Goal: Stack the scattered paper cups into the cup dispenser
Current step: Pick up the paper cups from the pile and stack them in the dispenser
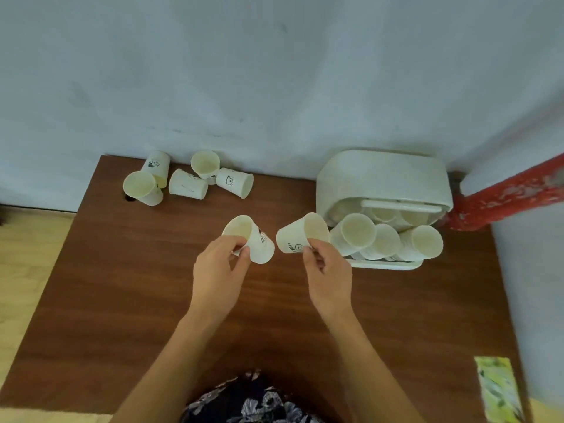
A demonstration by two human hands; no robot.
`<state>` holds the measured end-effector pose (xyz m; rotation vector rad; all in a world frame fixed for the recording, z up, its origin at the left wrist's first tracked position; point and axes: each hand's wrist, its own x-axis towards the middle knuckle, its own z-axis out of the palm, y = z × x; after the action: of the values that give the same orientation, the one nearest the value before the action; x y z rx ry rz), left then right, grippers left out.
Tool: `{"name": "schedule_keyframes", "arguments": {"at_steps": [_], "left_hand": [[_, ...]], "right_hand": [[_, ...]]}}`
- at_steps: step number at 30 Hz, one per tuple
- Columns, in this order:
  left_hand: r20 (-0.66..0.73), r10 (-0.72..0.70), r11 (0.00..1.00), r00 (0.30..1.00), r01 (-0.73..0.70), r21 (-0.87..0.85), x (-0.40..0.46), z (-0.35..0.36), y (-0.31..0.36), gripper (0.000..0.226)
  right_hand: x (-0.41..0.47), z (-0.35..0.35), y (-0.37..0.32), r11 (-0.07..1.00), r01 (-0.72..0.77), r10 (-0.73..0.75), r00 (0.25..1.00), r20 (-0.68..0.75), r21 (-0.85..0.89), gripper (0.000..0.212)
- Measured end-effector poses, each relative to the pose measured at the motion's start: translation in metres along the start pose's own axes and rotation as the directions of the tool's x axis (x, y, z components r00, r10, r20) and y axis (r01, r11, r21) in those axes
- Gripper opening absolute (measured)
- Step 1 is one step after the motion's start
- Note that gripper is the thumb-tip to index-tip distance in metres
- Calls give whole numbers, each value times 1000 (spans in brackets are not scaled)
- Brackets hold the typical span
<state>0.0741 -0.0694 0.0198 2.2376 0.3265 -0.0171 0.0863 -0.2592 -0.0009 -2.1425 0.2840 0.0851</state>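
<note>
Head view: each hand (pixel 218 270) (pixel 328 270) pinches one cup (pixel 254 239) (pixel 300 236); five lie scattered (pixel 186 177).

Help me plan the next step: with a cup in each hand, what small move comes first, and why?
Probably slide the right hand's cup onto the nearest stack in the dispenser: it already hovers beside that stack.

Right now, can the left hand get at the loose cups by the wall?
Probably not yet. The left hand already grips a cup, so it has no free fingers. The path itself looks open: bare table lies between it and the loose cups at the far left edge.
</note>
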Motion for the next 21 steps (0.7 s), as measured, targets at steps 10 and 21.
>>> {"name": "schedule_keyframes", "arguments": {"at_steps": [10,21], "left_hand": [[4,287,957,958,-287,-29,-64,69,89,14],[141,419,901,897,-430,59,-45,148,169,20]], "right_hand": [[-40,-136,61,998,5,10,963,-268,56,21],[35,-218,112,936,14,-73,985,-155,-352,26]]}}
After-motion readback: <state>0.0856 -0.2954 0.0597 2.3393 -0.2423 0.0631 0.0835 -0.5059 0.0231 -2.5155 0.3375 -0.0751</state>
